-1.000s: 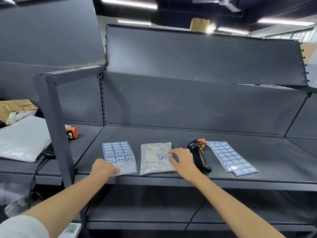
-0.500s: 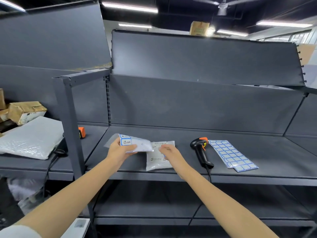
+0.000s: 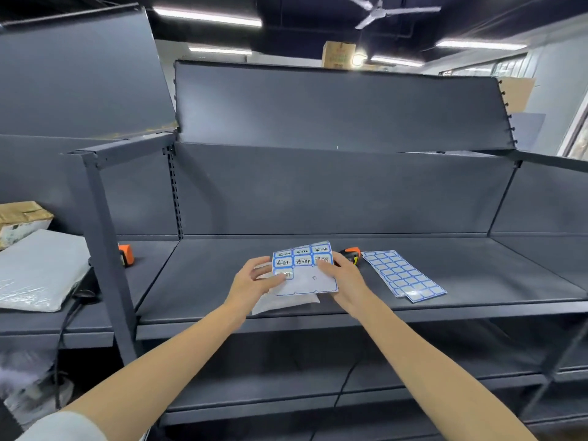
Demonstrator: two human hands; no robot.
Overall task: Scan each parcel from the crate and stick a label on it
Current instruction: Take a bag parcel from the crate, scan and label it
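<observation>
Since half a second before, we had brought the label sheet (image 3: 305, 270) from the left of the parcel to above it, and our right hand (image 3: 342, 278) had left the parcel to take the sheet's right edge.

Largest around us was the dark grey shelf (image 3: 445, 310), its back panel rising behind and a steel post (image 3: 105, 249) standing at its left corner. On the next bay to the left lay a big grey plastic mailer (image 3: 38, 268), with a taped cardboard box (image 3: 19, 219) behind it and a small orange device (image 3: 125, 254) near the post. Right of our hands a second label sheet (image 3: 404, 276) lay flat on the shelf. The orange-and-black scanner (image 3: 350, 253) sat between it and our right hand, which hid most of it.

The parcel (image 3: 286, 302), a small white pouch, lay on the shelf near its front edge, largely covered by the held sheet.

Both arms reached forward, hands close together. Our left hand (image 3: 254, 281) gripped the sheet's left edge, thumb on top beside a blurred label; the right pinched the opposite edge, fingers curled over the upper labels. The sheet tilted up toward us, its handwritten labels in the top rows.
</observation>
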